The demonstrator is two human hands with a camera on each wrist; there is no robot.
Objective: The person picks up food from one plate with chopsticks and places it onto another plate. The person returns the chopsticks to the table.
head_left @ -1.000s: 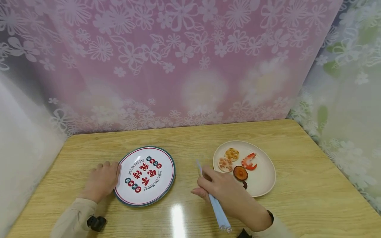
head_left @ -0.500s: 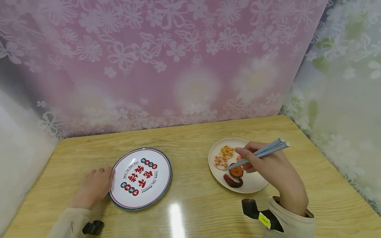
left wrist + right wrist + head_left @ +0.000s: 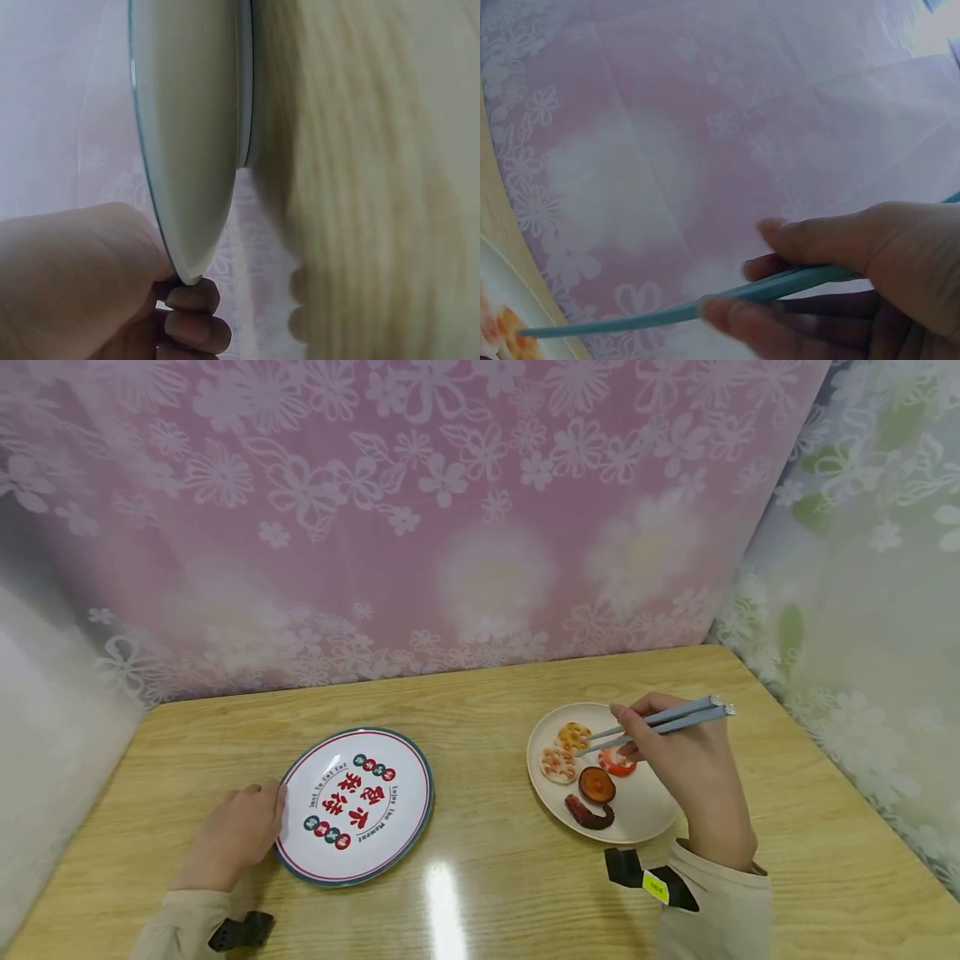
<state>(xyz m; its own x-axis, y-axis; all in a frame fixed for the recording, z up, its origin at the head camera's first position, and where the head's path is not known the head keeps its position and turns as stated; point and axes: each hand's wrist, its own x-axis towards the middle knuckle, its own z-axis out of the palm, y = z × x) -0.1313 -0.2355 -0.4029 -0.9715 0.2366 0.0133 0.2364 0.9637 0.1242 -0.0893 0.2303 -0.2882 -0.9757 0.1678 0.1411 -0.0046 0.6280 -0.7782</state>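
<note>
2 plates (image 3: 382, 847) (image 3: 637, 820), 2 chopsticks (image 3: 701, 718), 2 holed food slices — 1 yel (image 3: 567, 733), 1 pink (image 3: 558, 766) — 1 rd brown disc (image 3: 597, 785), 1 red/wht pc (image 3: 615, 766), 1 dk curl (image 3: 583, 814), 2 wrist cams (image 3: 242, 932) (image 3: 622, 868), 1 tabletop (image 3: 480, 777)

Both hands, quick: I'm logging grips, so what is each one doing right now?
Left hand: closed, pinching the plate with red writing by its rim.
Right hand: closed, holding the chopsticks.

From here, the right hand (image 3: 693, 764) hides one edge of the cream plate (image 3: 637, 814) and part of a red-and-white morsel (image 3: 617, 765). I can't tell whether the chopsticks (image 3: 678, 718) touch the yellow slice (image 3: 572, 737). Lettering on the yellow label (image 3: 656, 887) is too small to read. The left wrist view cuts off the white plate (image 3: 191, 135) at the top, its printed face hidden; the table (image 3: 382, 187) blurs.
</note>
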